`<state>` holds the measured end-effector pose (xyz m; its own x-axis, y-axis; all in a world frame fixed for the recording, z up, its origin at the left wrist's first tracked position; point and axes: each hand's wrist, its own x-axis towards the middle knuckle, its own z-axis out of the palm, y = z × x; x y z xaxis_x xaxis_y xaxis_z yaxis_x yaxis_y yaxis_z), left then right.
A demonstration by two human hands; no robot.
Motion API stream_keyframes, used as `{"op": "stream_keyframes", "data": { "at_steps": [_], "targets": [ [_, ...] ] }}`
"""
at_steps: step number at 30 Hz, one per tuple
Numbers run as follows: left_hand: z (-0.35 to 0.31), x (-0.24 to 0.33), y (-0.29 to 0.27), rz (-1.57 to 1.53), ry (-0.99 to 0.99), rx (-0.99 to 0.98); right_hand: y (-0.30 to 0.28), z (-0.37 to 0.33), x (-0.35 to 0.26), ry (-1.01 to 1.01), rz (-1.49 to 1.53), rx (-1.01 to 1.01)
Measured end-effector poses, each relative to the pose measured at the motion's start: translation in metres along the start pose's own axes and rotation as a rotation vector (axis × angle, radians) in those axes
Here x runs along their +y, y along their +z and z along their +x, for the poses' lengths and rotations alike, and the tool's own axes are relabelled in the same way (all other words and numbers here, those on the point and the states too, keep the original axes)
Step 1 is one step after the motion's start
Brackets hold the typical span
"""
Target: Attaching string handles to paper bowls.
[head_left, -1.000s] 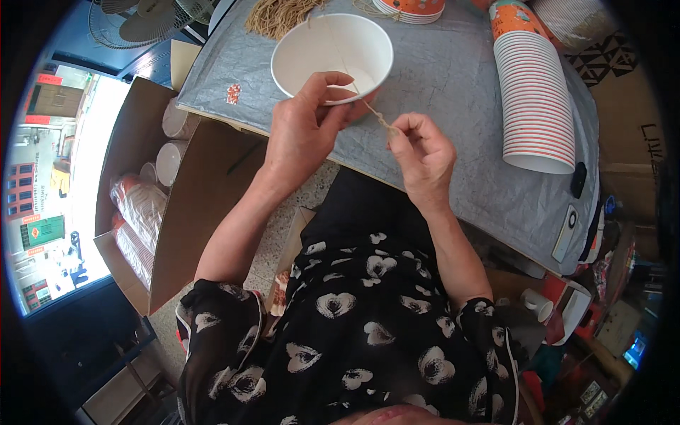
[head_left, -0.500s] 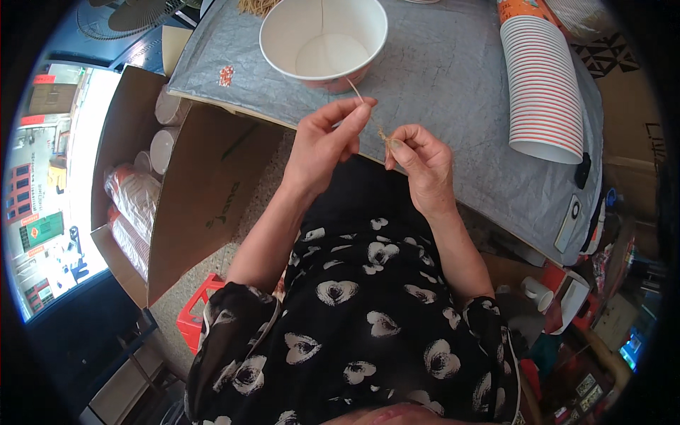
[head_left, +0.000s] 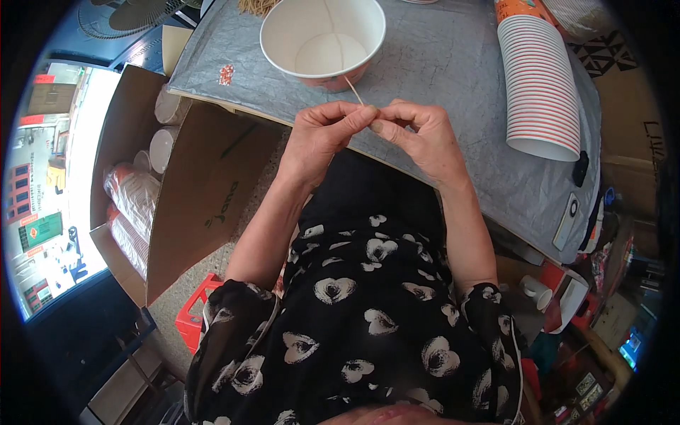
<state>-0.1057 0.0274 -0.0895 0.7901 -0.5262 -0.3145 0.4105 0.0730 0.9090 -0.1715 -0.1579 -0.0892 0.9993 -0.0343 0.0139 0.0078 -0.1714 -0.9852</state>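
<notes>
Close to the table's front edge, my left hand and right hand meet at the fingertips, both pinched. A thin tan string runs up from my left fingers to the near rim of a large paper bucket. Inside the bucket, which is white within and orange-red outside, a fine line of the string shows against the far wall and bottom. My right thumb and forefinger press together beside the left fingertips; the string's end between them is hidden.
On the grey-covered table, a bundle of tan strings lies at the back left and stacked paper buckets lie to the right, near a phone. Left of me stand an open cardboard box and a red crate.
My right hand has moved left and up, bringing the string's knotted tan end against my left fingertips. My left hand has stayed nearly in place. The string inside the bucket has shifted and shows longer.
</notes>
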Motion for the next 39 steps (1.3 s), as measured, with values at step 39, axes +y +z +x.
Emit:
{"op": "stream_keyframes", "data": {
  "at_steps": [39],
  "targets": [
    [0.004,-0.011,-0.001,-0.282,-0.059,-0.037,0.008,-0.041,0.022,0.375,0.727,-0.002]
  ]
}}
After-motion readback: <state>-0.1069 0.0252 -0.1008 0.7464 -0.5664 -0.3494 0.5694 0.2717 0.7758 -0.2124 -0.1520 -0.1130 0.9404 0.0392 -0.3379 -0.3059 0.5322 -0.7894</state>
